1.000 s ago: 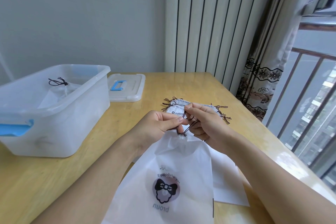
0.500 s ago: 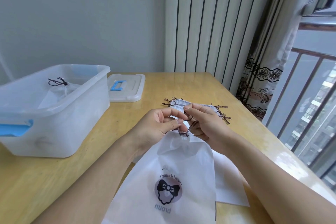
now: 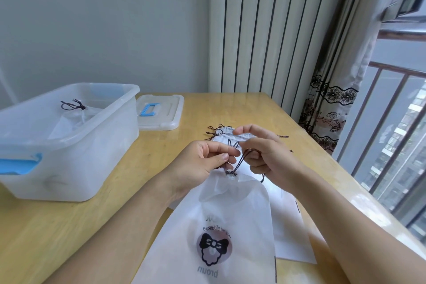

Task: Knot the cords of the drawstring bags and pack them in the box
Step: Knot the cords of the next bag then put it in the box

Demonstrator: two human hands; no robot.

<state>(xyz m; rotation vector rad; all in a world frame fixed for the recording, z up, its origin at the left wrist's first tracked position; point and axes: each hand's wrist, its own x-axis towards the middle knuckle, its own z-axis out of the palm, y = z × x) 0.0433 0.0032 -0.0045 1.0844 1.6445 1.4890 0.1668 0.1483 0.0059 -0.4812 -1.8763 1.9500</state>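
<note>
A white drawstring bag (image 3: 221, 221) with a black bow print hangs in front of me, its neck gathered. Its dark cords (image 3: 238, 161) rise from the neck between my hands. My left hand (image 3: 202, 161) pinches the cords between thumb and fingers. My right hand (image 3: 265, 152) holds a loop of the cords in curled fingers, its forefinger stretched out above. More white bags (image 3: 290, 233) lie flat on the table under it, and others with dark cords (image 3: 221, 132) lie beyond my hands. A translucent plastic box (image 3: 69, 145) at left holds one knotted bag (image 3: 76, 113).
The box's lid (image 3: 161, 110) with a blue handle lies behind the box on the wooden table (image 3: 147, 168). A white radiator (image 3: 265, 30) stands at the back. A curtain (image 3: 334, 99) and a railed window (image 3: 396, 134) are on the right.
My hands have drawn slightly apart and the cords now stretch up from the bag's neck. My right forefinger has lifted and straightened. The bag has barely shifted.
</note>
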